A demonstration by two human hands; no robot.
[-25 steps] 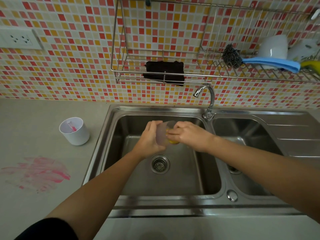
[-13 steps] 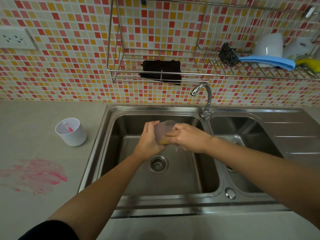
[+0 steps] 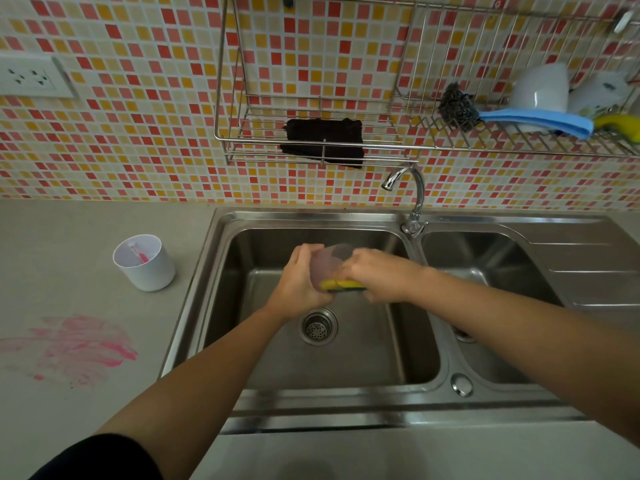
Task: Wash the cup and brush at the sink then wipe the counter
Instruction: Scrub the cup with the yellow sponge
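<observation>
Over the left basin of the sink (image 3: 346, 393), the person's left hand (image 3: 303, 282) wraps around a translucent cup (image 3: 329, 265), fingers closed firmly on its wall, while the right hand (image 3: 377, 278) pinches a yellow sponge (image 3: 341, 285) against the cup's lower side, fingers curled tight with no gap showing. Directly beneath the grip sits the drain strainer (image 3: 318, 326), so drips fall straight into it. The step in hand looks like scrubbing the cup, and doing it well probably means turning the cup in the left hand while the sponge runs around the wall and into the inside, keeping both low over the basin. Just beyond the grip and to its right stands the faucet (image 3: 412, 195), with no water visibly running; rinsing will likely call for it. Well to the left of the grip, on the counter (image 3: 86, 220), a white cup (image 3: 144, 263) holds what appears to be the pink-tipped brush (image 3: 138, 255), not yet washed, and nearer than it lies a pink smear (image 3: 72, 348) awaiting wiping. Farthest away, above the grip, a wire rack (image 3: 311, 147) holds a dark cloth (image 3: 323, 142).
</observation>
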